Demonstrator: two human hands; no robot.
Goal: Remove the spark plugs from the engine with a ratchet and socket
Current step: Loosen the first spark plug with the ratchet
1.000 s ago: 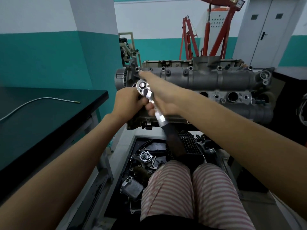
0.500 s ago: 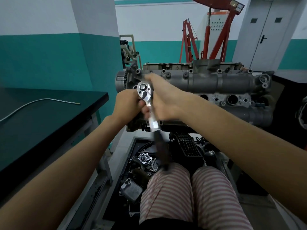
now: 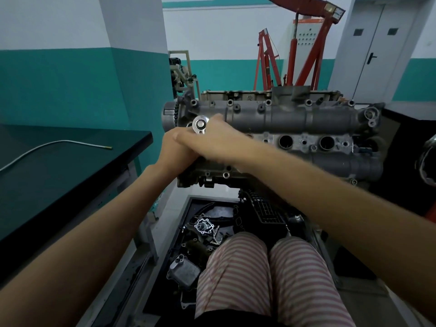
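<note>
Ratchet (image 3: 200, 125) head at engine (image 3: 295, 123) left edge, both hands' (image 3: 179, 149) grip hidden, overlapped.

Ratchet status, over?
Both hands on ratchet: right hand across it, left hand beneath. Head at engine left end. Handle hidden.

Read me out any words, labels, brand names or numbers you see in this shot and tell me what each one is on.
No text is readable.
Sticker on the red engine crane: too blurred to read.
Cast mark on the engine: too small to read.
Ratchet head: no marking can be made out.
</note>
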